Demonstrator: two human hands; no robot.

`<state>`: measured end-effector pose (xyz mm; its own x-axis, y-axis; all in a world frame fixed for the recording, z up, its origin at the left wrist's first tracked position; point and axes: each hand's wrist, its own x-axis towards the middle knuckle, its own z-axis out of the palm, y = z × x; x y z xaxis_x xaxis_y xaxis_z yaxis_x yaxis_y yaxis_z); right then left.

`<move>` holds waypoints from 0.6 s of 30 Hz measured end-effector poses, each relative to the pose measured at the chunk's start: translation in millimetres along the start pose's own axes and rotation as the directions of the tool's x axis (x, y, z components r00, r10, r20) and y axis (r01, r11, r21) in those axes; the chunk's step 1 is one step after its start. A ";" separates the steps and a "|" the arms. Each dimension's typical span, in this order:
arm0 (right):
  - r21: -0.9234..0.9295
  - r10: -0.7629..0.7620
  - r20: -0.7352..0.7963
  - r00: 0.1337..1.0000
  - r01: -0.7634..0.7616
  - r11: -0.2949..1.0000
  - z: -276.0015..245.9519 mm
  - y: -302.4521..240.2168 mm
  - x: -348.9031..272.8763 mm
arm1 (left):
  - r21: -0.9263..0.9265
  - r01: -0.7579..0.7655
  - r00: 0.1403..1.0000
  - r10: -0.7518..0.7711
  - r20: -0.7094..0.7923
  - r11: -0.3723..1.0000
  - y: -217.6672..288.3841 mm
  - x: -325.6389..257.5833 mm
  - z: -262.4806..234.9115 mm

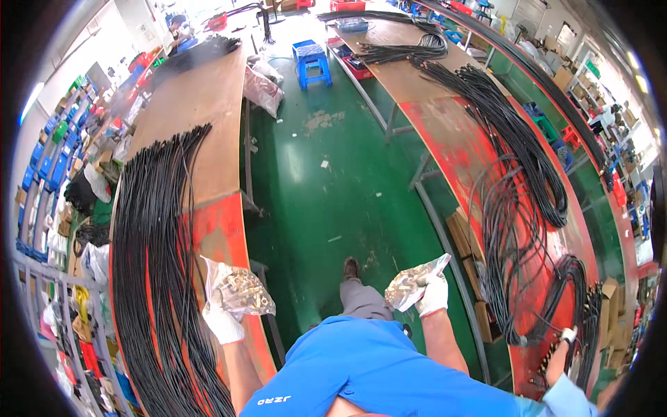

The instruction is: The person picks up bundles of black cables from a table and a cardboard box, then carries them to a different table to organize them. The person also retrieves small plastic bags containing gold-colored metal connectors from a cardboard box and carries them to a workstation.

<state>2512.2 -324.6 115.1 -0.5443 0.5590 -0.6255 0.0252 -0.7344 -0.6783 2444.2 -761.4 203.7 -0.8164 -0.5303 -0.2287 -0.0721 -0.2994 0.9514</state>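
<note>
My left hand, in a white glove, grips a clear plastic bag of brass fittings beside the left table. Out over the green floor, near the right table, my right hand is also gloved and closed on a second clear bag of brass fittings. Both bags hang apart from the tables' contents. Long black cables lie in a thick bundle on the left table, just left of my left hand. The fingers behind each bag are partly hidden.
Looped black cables cover the red and brown right table. A co-worker's hand is at cable ends at its near right. A blue stool stands ahead on the green floor. A filled plastic sack leans by the left table.
</note>
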 end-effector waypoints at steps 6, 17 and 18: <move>-0.080 -0.016 0.034 0.999 0.019 0.997 154.1 -57.0 128.0 | -0.006 -0.016 0.992 0.015 -0.122 1.000 -7.7 114.0 107.1; 0.075 -0.127 0.230 0.965 0.112 0.991 423.5 -113.7 314.1 | 0.018 0.115 0.981 -0.111 -0.161 0.993 -53.6 326.1 276.4; 0.095 -0.127 0.225 0.966 0.108 0.990 441.1 -109.5 336.8 | 0.081 0.164 0.972 -0.147 -0.184 0.983 -62.3 351.7 290.2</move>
<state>1956.3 -225.7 148.8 -0.7176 0.5469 -0.4312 -0.1136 -0.7028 -0.7023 1995.3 -699.1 123.7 -0.6775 -0.6175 -0.3997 -0.2511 -0.3166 0.9147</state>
